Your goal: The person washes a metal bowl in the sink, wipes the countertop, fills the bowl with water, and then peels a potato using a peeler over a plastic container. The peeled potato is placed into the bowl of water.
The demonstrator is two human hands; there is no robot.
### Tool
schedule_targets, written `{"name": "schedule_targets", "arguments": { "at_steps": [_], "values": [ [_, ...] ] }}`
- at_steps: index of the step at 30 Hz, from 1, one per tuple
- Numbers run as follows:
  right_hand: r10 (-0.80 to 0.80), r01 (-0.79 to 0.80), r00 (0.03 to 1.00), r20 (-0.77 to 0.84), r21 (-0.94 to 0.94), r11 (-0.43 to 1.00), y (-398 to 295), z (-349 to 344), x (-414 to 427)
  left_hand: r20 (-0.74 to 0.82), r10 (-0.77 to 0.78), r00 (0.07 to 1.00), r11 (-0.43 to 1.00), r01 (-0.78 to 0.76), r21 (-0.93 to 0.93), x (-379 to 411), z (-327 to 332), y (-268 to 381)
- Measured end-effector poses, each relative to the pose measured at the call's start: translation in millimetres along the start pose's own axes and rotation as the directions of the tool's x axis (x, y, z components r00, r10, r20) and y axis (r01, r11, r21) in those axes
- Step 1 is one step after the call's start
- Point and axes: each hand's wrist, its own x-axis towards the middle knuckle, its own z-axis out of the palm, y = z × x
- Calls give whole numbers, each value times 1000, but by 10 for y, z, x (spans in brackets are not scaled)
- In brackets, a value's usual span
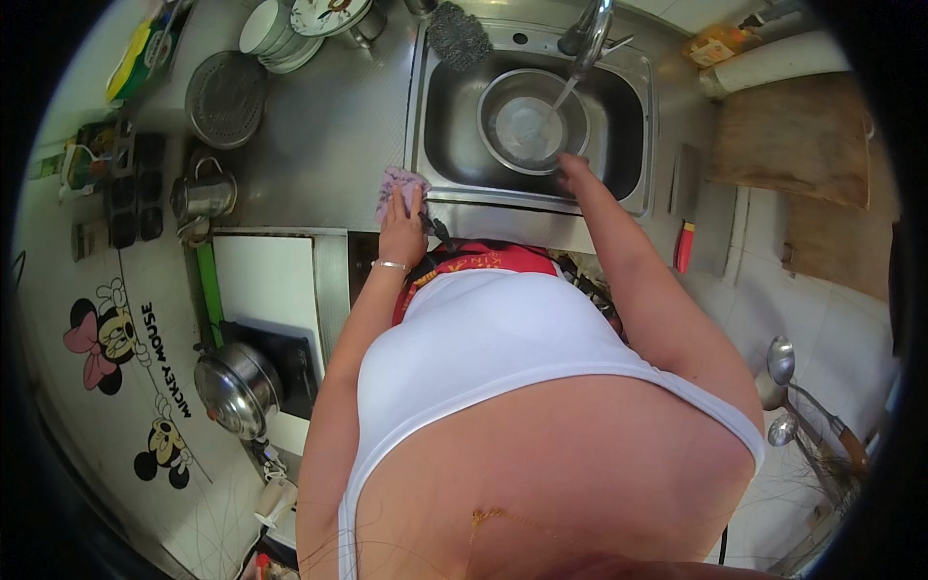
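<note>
Water runs from the faucet (596,43) into a round metal basin (495,148) standing in the stainless steel sink (449,156). My right hand (575,172) is at the basin's near right rim; whether its fingers grip the rim cannot be made out. On the counter, just left of the sink's front corner, my left hand (404,221) lies flat on a pink patterned cloth (395,181), fingers pointing away from me. A grey steel-wool scrubber (459,36) rests on the sink's back left corner.
Stacked bowls (267,29), a round perforated metal plate (226,99) and a metal mug (210,192) stand left on the counter. At the right lie a cleaver with a red handle (684,246) and wooden boards (790,138). A lidded pot (235,391) is at the lower left.
</note>
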Motion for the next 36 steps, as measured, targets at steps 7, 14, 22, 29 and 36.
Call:
{"name": "schedule_targets", "arguments": {
  "at_steps": [7,14,22,29,36],
  "values": [
    [-901,707,417,-119,-581,404,-1238,-633,-240,11,-23,1000,1000,23,7,-21,-23,15],
    [-952,676,286,108,-727,120,-1654,-904,252,32,-16,999,1000,16,4,3,-68,42],
    [-889,690,458,-17,-624,367,-1951,-1012,336,90,-52,995,998,50,25,-9,-119,84],
    [-731,547,682,-29,-643,536,-2376,-919,376,91,-63,994,997,59,42,15,-70,30],
    [-608,542,639,471,-837,-78,-2447,-801,787,141,-76,987,997,72,29,6,-190,90]
  ]
}}
